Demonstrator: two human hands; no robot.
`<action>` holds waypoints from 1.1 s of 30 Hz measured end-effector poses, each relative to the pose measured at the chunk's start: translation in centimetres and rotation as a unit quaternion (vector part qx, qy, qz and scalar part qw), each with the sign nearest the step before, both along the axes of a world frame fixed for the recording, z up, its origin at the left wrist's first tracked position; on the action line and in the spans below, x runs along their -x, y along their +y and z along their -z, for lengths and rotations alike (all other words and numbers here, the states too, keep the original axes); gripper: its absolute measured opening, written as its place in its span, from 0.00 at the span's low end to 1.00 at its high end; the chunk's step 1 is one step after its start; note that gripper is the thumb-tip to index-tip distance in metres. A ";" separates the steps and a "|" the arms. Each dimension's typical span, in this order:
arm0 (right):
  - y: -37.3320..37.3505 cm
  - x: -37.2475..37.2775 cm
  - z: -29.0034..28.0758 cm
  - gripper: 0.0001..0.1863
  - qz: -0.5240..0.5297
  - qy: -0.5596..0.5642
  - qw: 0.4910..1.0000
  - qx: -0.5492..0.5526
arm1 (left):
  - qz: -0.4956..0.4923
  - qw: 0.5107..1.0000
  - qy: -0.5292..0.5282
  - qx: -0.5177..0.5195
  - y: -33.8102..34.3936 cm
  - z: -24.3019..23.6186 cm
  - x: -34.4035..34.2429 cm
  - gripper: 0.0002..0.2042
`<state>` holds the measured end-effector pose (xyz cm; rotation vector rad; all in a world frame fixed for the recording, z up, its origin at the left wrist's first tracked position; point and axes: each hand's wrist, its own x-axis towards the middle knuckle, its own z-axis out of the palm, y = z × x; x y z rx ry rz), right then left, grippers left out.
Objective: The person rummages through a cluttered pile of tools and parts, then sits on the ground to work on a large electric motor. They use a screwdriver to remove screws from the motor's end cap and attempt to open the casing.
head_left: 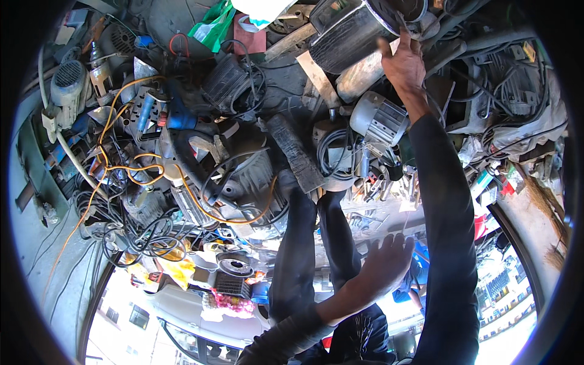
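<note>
At the top, a dark, ribbed cylindrical motor housing (350,44) lies on its side with its round end facing right. My right hand (406,70) reaches up to that end. Its fingers are bent at the rim, partly hidden, and the thumb stands apart against the housing's side. My left hand (384,267) hangs in front of my legs, fingers stretched out and slightly apart, with nothing visible in it. Below my right hand sits a silver finned electric motor (380,118). Beside it, a coil of black cable (334,155) lies around a motor.
Motors, cables and tools crowd the floor. An orange cord (131,167) winds through the left heap. A blackened wooden block (296,152) lies before my feet. A pale board (319,79) leans near the housing. Behind me are a white vehicle (207,316) and another person (417,277).
</note>
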<state>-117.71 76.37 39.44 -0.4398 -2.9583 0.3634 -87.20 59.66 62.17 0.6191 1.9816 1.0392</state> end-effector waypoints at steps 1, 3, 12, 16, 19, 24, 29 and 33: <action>0.5 -0.3 0.2 0.41 0.017 -0.022 0.999 0.026 | 0.005 1.000 -0.001 0.000 -0.1 0.1 -0.1 0.28; 1.4 -0.9 0.4 0.43 0.050 -0.069 0.994 0.074 | 0.012 1.000 -0.006 -0.004 0.2 0.2 -0.4 0.28; 1.7 -12.5 -5.2 0.17 0.055 0.071 0.974 0.210 | -0.008 1.000 -0.005 0.016 -0.5 0.6 1.1 0.23; 0.2 -25.1 -4.4 0.13 0.267 -0.021 0.872 0.410 | -0.044 0.998 -0.041 0.036 -1.9 1.3 3.0 0.20; -3.9 -30.0 0.6 0.22 0.363 -0.011 0.756 0.544 | -0.118 0.992 0.022 0.046 -2.3 1.5 4.5 0.19; -3.6 -24.7 1.0 0.51 0.434 0.028 0.584 0.685 | -0.173 0.985 -0.011 0.018 -3.5 2.5 5.0 0.19; -3.6 -18.8 -1.4 0.56 0.381 0.081 0.578 0.718 | -0.202 0.979 -0.010 -0.012 -3.8 3.4 4.4 0.19; -0.8 -18.7 3.4 0.47 0.400 -0.006 0.645 0.651 | -0.199 0.978 -0.060 -0.001 -3.1 2.8 4.6 0.19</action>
